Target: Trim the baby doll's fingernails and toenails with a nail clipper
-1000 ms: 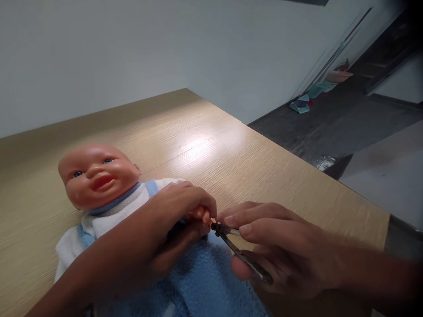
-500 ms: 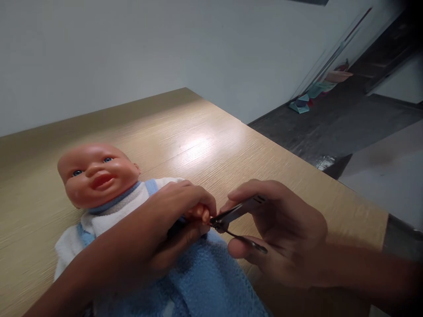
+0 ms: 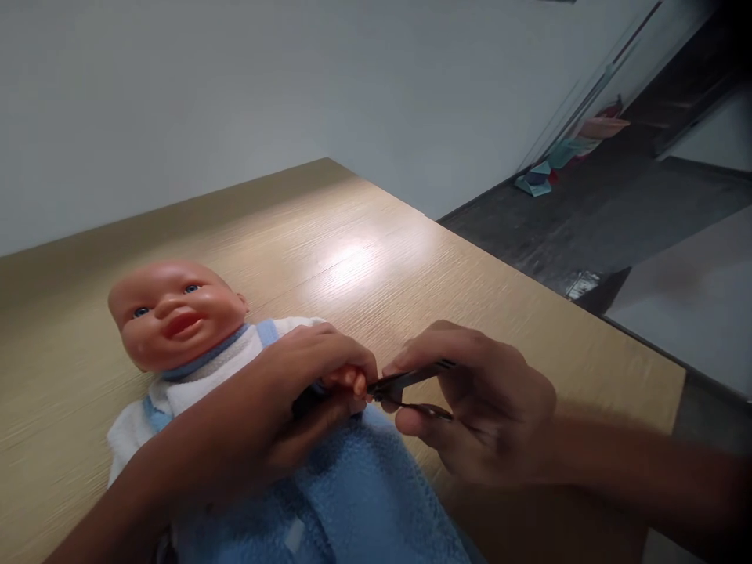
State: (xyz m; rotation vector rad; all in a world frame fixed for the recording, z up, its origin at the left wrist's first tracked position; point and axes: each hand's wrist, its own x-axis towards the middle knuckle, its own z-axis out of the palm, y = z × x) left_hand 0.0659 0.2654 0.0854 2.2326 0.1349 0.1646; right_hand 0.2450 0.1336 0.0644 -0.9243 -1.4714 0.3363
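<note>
A baby doll (image 3: 182, 317) in a white and blue fleece outfit lies face up on the wooden table (image 3: 493, 313). Across its body reaches my left hand (image 3: 317, 376), with thumb and fingers closed around the doll's hand (image 3: 351, 379). My right hand (image 3: 487, 399) grips a metal nail clipper (image 3: 414, 384) between the thumb below and the fingers above. The clipper's jaws are at the doll's fingers; whether they touch cannot be made out. Its lever stands at a narrow angle to the body, under my right thumb.
The table meets a pale wall (image 3: 205, 102) at the back, and its right edge runs beside a dark floor (image 3: 529, 235). A teal dustpan (image 3: 534, 182) and a pinkish basin (image 3: 604, 128) are by the wall at the far right.
My right thumb has pressed the clipper's lever closer to its body. The right hand and clipper have shifted slightly left, while my left hand keeps its hold.
</note>
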